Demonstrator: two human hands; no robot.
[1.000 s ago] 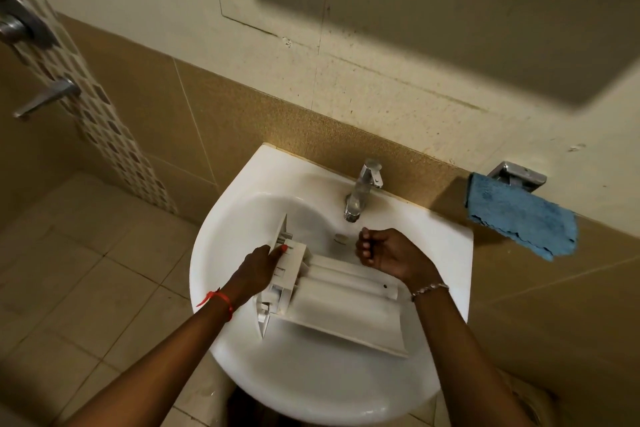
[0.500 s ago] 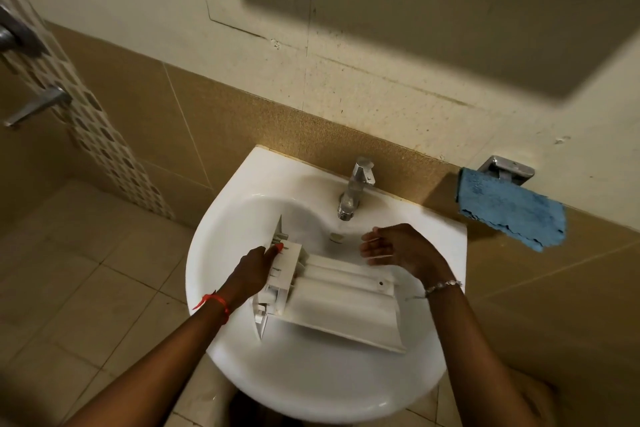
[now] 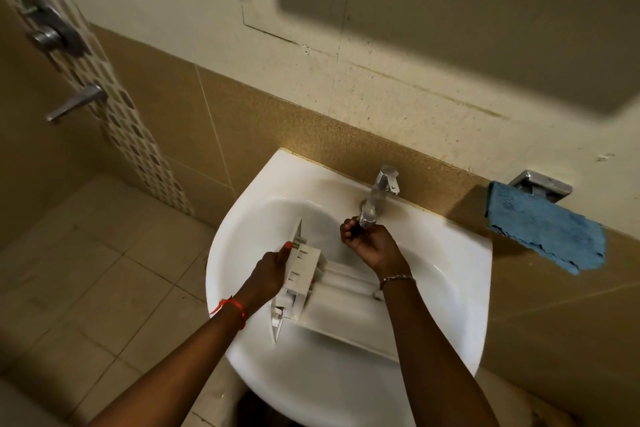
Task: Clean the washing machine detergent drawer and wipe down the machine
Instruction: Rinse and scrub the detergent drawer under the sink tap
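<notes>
head view: right hand goes up to the tap

a second ago the right hand [image 3: 370,246] hovered over the detergent drawer [image 3: 346,308]; now its fingers curl round the tip of the tap [image 3: 379,194] spout. no water shows yet, so rinsing looks about to begin. the left hand [image 3: 272,270] grips the drawer's front end, thumb on its edge, holding it tilted across the sink [image 3: 450,253] bowl, below and just beside the spout. a blue cloth [image 3: 543,232] hangs from a metal holder [image 3: 540,184] on the wall to the right, well apart, likely for wiping later. the right forearm crosses the drawer's far end and may shield it from the stream.
</notes>
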